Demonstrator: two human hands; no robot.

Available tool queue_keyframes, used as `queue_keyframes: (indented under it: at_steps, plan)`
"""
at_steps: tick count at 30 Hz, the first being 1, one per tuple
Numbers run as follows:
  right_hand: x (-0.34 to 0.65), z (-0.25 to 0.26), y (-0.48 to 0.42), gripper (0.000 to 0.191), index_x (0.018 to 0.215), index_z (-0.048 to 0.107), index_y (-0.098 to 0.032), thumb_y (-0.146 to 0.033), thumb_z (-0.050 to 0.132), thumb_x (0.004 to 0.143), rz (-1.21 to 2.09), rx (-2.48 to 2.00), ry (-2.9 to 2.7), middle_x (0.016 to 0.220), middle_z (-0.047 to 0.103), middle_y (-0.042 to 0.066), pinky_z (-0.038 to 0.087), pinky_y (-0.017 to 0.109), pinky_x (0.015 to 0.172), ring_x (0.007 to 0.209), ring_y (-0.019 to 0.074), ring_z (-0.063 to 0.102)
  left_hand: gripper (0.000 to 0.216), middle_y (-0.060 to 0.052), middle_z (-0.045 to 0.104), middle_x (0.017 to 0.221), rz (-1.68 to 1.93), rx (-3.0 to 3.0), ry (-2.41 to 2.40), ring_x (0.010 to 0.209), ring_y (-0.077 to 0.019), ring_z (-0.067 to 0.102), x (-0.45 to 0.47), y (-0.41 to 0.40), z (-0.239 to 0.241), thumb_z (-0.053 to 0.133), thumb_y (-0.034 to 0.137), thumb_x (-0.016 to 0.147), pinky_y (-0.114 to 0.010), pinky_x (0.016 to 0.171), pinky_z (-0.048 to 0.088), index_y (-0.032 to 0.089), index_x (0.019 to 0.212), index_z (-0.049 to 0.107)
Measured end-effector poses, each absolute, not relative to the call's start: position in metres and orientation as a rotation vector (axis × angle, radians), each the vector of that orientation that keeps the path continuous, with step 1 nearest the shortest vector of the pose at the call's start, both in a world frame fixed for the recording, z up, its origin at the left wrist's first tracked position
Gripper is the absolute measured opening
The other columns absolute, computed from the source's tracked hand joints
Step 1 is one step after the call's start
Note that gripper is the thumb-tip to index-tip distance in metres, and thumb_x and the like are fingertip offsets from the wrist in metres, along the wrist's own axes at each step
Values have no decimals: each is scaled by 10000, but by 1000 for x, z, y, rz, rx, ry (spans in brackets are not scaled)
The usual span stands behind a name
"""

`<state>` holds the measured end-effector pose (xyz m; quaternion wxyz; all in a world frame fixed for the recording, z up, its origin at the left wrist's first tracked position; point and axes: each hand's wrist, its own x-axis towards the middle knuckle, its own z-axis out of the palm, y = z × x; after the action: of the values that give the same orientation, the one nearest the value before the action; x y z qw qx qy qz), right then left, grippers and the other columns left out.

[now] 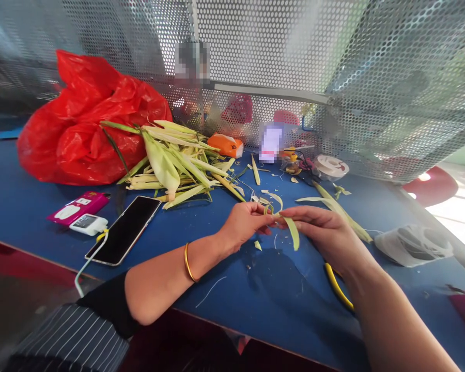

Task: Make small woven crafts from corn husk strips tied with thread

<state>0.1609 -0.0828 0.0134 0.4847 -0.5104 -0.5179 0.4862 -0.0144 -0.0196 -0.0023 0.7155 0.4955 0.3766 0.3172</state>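
Note:
Over the blue table, my left hand point(248, 223) and my right hand point(322, 227) meet fingertip to fingertip. Both pinch a pale green corn husk strip point(293, 235); one end hangs down and another part curls up into a small loop. My left fingers partly hide where the strip is gripped. Just behind my left hand lies a pile of corn husks point(186, 165). Beneath my right wrist, a tool's yellow handle point(338, 289) shows, the rest hidden by my arm. A long husk piece point(341, 212) lies beyond my right hand.
A red plastic bag point(89, 124) bulges at the left. Nearer lie a phone point(126, 230) and a white cabled device point(88, 224). An orange tissue pack point(225, 145), a white tape roll point(330, 167) and a clear-wrapped roll point(414, 245) stand around. Perforated metal panels point(256, 46) close the back.

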Motion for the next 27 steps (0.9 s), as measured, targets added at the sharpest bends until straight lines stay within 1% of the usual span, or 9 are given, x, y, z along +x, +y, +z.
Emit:
queue_keyframes:
  at_steps: [2,3,5,8,12,17,22,27]
  plan:
    - [159,10,-81,181,782,746,-224,-398,753,733,983,-1287,-1316,708,684,23,468,306,651,682,171,605,95,-38,683,695,696,1122,853,525,-77,590,-15,-21,1,721,153,758,-241,588,491,109,754,637]
    - [158,9,-80,181,717,720,-219,-396,745,740,873,-1296,-1343,668,638,8,438,293,625,650,154,561,76,-33,681,685,697,1132,860,513,-72,584,-15,-22,2,714,144,762,-239,583,491,108,750,648]
    - [157,8,-79,210,649,651,-213,-375,722,761,726,-1277,-1391,660,558,-10,384,280,599,636,135,486,54,-29,679,679,703,1150,857,509,-68,581,-15,-23,4,710,128,761,-236,582,497,105,741,665]
    - [155,10,-80,227,650,567,-212,-338,640,824,729,-1249,-1469,704,507,-15,349,280,602,659,134,449,36,-33,685,686,709,1159,841,520,-71,591,-15,-24,5,705,113,755,-239,590,507,103,734,678]
    - [152,14,-83,277,584,513,-203,-310,597,824,660,-1304,-1592,724,512,2,370,304,666,722,159,482,32,-30,679,677,735,1131,839,565,-91,610,-14,-24,2,707,87,723,-253,609,523,108,731,683]
    - [147,11,-83,304,539,495,-201,-285,591,816,558,-1360,-1589,734,539,13,383,316,682,730,165,511,41,-34,680,693,758,1124,855,568,-89,609,-13,-23,0,684,65,711,-251,610,528,102,728,687]
    - [142,5,-83,274,523,461,-204,-197,576,772,417,-1377,-1564,750,561,13,396,307,695,755,166,541,23,-38,686,693,746,1173,890,561,-95,613,-12,-24,-2,677,93,720,-251,601,522,112,732,680]
    - [139,4,-84,274,534,461,-210,-202,568,786,412,-1395,-1606,768,571,23,408,311,689,754,171,549,30,-34,689,698,751,1356,923,568,-107,623,-13,-24,-5,676,142,716,-239,585,497,127,739,687]
